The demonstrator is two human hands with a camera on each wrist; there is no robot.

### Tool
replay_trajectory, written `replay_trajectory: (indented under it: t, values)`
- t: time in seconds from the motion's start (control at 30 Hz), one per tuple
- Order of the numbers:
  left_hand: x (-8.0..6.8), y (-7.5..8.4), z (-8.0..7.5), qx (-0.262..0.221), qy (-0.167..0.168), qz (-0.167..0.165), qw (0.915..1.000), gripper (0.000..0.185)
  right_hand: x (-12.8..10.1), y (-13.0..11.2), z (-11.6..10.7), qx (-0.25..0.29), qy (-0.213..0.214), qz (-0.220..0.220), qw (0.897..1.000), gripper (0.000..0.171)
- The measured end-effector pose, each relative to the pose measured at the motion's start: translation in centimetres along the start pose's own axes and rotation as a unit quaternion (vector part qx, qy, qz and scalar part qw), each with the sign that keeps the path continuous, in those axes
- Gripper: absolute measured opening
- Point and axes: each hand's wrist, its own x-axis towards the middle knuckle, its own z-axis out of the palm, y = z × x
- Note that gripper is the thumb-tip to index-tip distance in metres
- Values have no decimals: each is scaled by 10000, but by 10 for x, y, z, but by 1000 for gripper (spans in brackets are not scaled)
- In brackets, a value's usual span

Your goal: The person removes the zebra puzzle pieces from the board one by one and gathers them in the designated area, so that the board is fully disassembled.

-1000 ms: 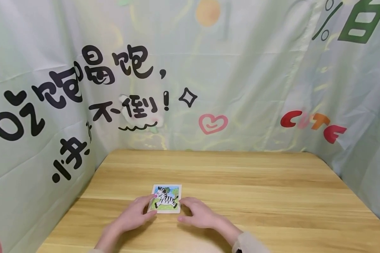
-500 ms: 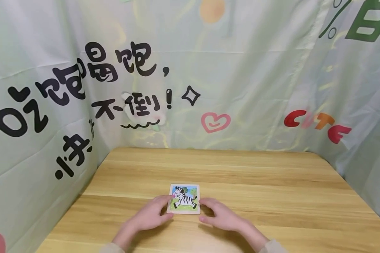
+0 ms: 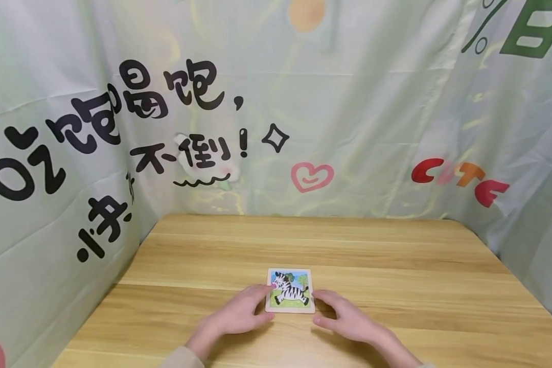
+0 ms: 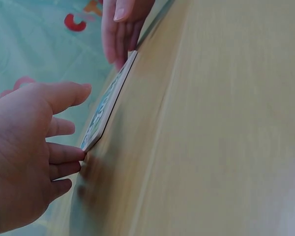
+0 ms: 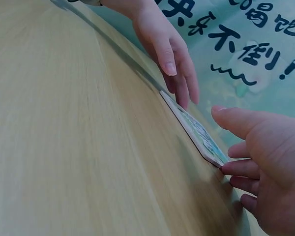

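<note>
A small square puzzle board with a zebra picture lies flat on the wooden table. My left hand rests on the table with its fingertips against the board's left edge. My right hand touches the right edge in the same way. In the left wrist view the thin board lies between my left hand and my right hand. The right wrist view shows the board edge-on, with my right hand near and my left hand beyond. Neither hand curls round the board.
Printed cloth with black characters, a pink heart and coloured letters hangs close behind the table and along both its sides. The wooden surface stretches behind and to the right of the board.
The board has slid to the right across the table between my two hands, and both hands have moved along with it.
</note>
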Motion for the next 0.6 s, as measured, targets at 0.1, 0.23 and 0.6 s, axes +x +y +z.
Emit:
replay_trajectory:
  t: [0.1,0.23,0.6]
  values:
    - [4,5,3,43,-85,59,9999,68,-8,3,-3,-64,90,56,9999,63]
    - [6,11,8,112,-170,77,9998,69,-18,5,-6,-146,137,87,9998,63]
    - [8,25,12,381,-322,180,9986,70,-30,8,-13,-377,235,93,9990,63]
